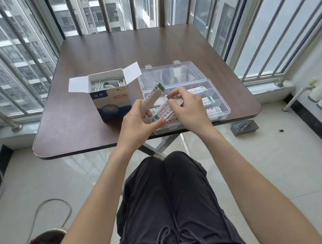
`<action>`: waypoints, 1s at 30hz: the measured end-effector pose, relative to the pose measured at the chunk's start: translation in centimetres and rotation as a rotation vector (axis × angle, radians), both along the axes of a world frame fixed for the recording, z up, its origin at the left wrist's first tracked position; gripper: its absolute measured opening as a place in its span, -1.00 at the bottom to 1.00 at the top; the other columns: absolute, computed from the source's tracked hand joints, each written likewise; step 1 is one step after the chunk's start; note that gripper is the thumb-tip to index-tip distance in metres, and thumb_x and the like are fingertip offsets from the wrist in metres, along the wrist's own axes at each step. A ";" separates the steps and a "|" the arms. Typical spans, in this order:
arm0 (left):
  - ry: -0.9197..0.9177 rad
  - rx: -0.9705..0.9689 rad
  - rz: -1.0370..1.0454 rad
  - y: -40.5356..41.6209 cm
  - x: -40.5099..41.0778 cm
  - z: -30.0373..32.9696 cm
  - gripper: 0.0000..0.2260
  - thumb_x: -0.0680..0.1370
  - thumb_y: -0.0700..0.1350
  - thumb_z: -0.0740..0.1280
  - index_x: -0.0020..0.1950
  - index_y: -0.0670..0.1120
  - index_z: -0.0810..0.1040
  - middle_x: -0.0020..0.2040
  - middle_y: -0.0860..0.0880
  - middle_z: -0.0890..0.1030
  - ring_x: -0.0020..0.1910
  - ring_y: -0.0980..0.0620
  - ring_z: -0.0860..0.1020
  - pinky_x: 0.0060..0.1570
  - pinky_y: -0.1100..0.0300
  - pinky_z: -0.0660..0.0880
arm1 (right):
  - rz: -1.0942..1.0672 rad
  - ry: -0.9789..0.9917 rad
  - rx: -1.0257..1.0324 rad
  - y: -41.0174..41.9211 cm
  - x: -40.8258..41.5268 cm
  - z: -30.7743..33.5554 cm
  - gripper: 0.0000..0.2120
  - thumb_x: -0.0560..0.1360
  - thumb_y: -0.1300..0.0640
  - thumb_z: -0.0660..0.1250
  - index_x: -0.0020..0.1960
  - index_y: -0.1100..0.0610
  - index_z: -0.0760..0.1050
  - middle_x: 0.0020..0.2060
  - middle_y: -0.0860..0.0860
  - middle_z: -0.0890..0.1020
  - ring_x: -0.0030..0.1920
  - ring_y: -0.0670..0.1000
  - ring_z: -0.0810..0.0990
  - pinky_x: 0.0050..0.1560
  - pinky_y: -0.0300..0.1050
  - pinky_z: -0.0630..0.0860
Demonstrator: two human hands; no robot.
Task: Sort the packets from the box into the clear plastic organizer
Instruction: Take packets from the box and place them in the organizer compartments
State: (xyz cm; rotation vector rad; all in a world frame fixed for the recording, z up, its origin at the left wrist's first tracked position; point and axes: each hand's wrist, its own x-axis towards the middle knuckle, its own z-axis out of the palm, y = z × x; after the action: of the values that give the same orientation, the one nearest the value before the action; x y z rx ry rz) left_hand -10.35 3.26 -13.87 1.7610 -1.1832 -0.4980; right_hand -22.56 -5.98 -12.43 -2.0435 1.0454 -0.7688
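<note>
Now left hand [135,123] fingers clamp white green-tipped packets [153,97]; right hand [187,108] fingers pinch one packet [164,111].

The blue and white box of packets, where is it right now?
In the head view the box stands open on the brown table, left of centre, right beside the clear plastic organizer and just beyond the person's left hand.

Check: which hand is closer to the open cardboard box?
Left. The left hand sits just right of the box, holding packets; the right hand is farther right, over the organizer.
</note>
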 end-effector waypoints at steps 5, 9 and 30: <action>0.139 0.005 -0.040 0.2 0.4 0.0 -0.66 0.38 -0.12 0.51 0.01 -0.01 0.40 -0.24 0.10 0.42 -0.35 0.18 0.35 -0.27 0.23 0.41 | 0.163 0.109 0.077 -1.6 -1.3 1.2 -0.72 0.45 0.15 0.39 0.15 0.04 0.49 -0.02 0.02 0.57 -0.09 0.01 0.58 -0.23 -0.18 0.55; 0.195 -0.006 -0.041 0.2 0.4 -0.3 -0.66 0.40 -0.14 0.50 0.06 -0.09 0.43 -0.20 0.07 0.43 -0.28 0.12 0.36 -0.21 0.19 0.43 | 0.191 0.163 0.053 -2.6 -1.7 1.6 -0.76 0.40 0.07 0.48 -0.06 0.07 0.45 -0.09 0.02 0.56 -0.20 0.02 0.56 -0.24 -0.19 0.53; 0.414 -0.111 0.040 0.1 1.1 0.2 -0.87 0.61 -0.11 0.21 -0.03 -0.05 0.55 -0.18 0.06 0.65 -0.33 0.22 0.55 -0.26 0.31 0.46 | 0.194 0.373 -0.292 -1.8 -2.3 0.6 -0.85 0.40 -0.05 0.46 -0.11 0.01 0.68 -0.15 -0.03 0.53 -0.05 -0.05 0.43 -0.08 -0.15 0.34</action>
State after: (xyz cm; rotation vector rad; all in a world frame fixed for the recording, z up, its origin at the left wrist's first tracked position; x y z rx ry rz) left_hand -9.21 3.41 -13.66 1.4919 -0.8647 -0.7186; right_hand -24.86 -7.81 -11.86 -2.5667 0.9533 -0.4696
